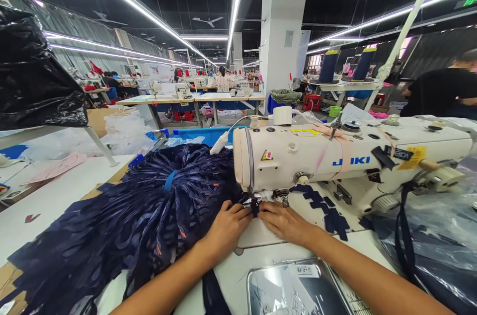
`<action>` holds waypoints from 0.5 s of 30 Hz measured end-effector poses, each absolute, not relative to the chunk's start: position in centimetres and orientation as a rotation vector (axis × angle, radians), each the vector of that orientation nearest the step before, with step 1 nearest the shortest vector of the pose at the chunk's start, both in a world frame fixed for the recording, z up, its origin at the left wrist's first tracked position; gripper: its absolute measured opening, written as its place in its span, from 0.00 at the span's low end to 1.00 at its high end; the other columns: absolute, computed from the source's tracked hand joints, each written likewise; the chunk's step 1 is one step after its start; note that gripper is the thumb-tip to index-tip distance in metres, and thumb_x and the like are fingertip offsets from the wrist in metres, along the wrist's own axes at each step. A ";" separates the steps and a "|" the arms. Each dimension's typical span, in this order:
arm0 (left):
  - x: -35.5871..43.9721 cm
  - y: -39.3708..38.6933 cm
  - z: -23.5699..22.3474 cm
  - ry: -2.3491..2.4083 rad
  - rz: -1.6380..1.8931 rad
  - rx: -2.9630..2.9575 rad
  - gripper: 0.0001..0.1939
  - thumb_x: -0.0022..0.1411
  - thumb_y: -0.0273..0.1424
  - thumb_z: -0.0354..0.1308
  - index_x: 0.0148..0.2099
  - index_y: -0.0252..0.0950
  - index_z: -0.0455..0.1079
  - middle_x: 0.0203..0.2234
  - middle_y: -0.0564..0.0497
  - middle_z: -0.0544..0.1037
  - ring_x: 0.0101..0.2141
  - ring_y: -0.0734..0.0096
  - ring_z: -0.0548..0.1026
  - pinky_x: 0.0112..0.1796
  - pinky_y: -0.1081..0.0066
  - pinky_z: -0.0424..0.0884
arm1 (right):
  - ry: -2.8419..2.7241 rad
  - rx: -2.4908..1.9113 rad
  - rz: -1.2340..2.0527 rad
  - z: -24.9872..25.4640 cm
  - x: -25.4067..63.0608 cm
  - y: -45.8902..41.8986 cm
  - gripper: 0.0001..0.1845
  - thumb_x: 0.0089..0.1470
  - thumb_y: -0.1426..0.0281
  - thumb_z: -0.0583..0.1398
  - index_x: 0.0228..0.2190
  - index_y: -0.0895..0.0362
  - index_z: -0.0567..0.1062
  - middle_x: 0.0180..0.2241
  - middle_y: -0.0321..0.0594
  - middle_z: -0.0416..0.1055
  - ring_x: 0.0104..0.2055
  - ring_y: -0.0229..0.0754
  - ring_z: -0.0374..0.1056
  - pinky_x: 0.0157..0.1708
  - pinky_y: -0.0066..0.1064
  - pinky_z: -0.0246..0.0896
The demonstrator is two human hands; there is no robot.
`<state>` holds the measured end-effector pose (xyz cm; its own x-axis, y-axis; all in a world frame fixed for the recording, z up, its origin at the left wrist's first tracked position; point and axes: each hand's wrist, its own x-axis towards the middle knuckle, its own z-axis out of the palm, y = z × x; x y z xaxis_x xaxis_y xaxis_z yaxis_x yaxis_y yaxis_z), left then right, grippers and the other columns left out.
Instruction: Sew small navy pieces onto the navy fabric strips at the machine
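Observation:
A white JUKI sewing machine stands across the right half of the table. Under its needle lies a small dark navy fabric piece. My left hand presses fingertips on the left side of that piece, fingers curled and pinching its edge. My right hand lies flat against its right side, fingers together on the machine bed. A big heap of navy lace fabric spreads over the table left of my left hand.
A metal tray with papers sits at the near edge. Navy cut pieces lie behind the needle. Plastic-wrapped fabric fills the right. A black bag hangs at left. Thread cones and other workers sit further back.

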<state>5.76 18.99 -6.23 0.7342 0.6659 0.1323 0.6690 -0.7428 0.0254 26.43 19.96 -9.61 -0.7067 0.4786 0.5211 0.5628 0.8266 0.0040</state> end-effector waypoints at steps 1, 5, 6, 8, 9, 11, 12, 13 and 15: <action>5.7 19.0 -6.2 -1.121 -0.207 -2.906 0.17 0.59 0.19 0.50 0.51 0.35 0.66 0.50 0.50 0.71 0.48 0.63 0.67 0.46 0.59 0.55 | -2.492 -0.772 -0.236 -9.7 26.4 20.0 0.13 0.56 0.77 0.49 0.36 0.60 0.72 0.38 0.45 0.69 0.39 0.41 0.67 0.34 0.30 0.69; 5.7 19.0 -6.2 -1.141 -0.218 -2.910 0.18 0.59 0.19 0.50 0.51 0.36 0.66 0.50 0.50 0.71 0.48 0.63 0.66 0.46 0.59 0.55 | -2.485 -0.780 -0.248 -9.7 26.3 20.0 0.12 0.55 0.79 0.50 0.37 0.60 0.72 0.38 0.45 0.69 0.38 0.42 0.68 0.34 0.31 0.70; 5.7 19.0 -6.2 -1.145 -0.212 -2.909 0.19 0.59 0.19 0.50 0.51 0.36 0.65 0.50 0.50 0.71 0.48 0.63 0.67 0.46 0.60 0.56 | -2.485 -0.780 -0.246 -9.7 26.3 20.0 0.12 0.55 0.79 0.49 0.37 0.61 0.72 0.37 0.45 0.69 0.38 0.42 0.68 0.34 0.31 0.70; 5.7 19.0 -6.1 -1.146 -0.192 -2.906 0.18 0.60 0.19 0.49 0.51 0.36 0.65 0.50 0.50 0.71 0.47 0.63 0.67 0.46 0.60 0.56 | -2.483 -0.784 -0.250 -9.7 26.2 20.0 0.13 0.55 0.79 0.49 0.36 0.61 0.72 0.37 0.45 0.70 0.37 0.42 0.68 0.33 0.31 0.70; 5.7 19.0 -6.1 -1.146 -0.183 -2.901 0.18 0.60 0.20 0.48 0.51 0.36 0.65 0.50 0.49 0.71 0.48 0.62 0.67 0.46 0.60 0.56 | -2.482 -0.786 -0.257 -9.7 26.2 20.0 0.13 0.55 0.78 0.49 0.36 0.61 0.72 0.37 0.45 0.70 0.37 0.42 0.68 0.33 0.31 0.70; 5.8 19.0 -6.1 -1.143 -0.171 -2.894 0.17 0.61 0.21 0.48 0.51 0.36 0.65 0.50 0.49 0.70 0.48 0.62 0.66 0.46 0.60 0.56 | -2.480 -0.787 -0.276 -9.7 26.2 19.9 0.13 0.55 0.78 0.49 0.36 0.61 0.72 0.37 0.45 0.70 0.37 0.43 0.68 0.32 0.31 0.70; 5.8 19.0 -6.1 -1.138 -0.166 -2.892 0.17 0.61 0.21 0.49 0.52 0.36 0.65 0.50 0.49 0.70 0.49 0.62 0.66 0.46 0.60 0.56 | -2.480 -0.786 -0.286 -9.6 26.2 19.9 0.13 0.55 0.78 0.49 0.36 0.61 0.72 0.37 0.45 0.70 0.37 0.43 0.68 0.32 0.31 0.70; 5.7 19.0 -6.1 -1.132 -0.161 -2.892 0.17 0.61 0.21 0.49 0.52 0.36 0.65 0.51 0.49 0.70 0.49 0.61 0.66 0.47 0.59 0.56 | -2.480 -0.783 -0.294 -9.6 26.2 19.9 0.13 0.55 0.78 0.49 0.36 0.61 0.72 0.37 0.46 0.70 0.37 0.43 0.68 0.33 0.31 0.70; 5.7 19.1 -6.2 -1.119 -0.156 -2.895 0.18 0.60 0.21 0.50 0.52 0.36 0.65 0.51 0.50 0.70 0.49 0.61 0.66 0.47 0.59 0.57 | -2.474 -0.782 -0.310 -9.6 26.2 19.9 0.13 0.55 0.77 0.49 0.37 0.61 0.72 0.38 0.46 0.70 0.37 0.43 0.68 0.33 0.32 0.70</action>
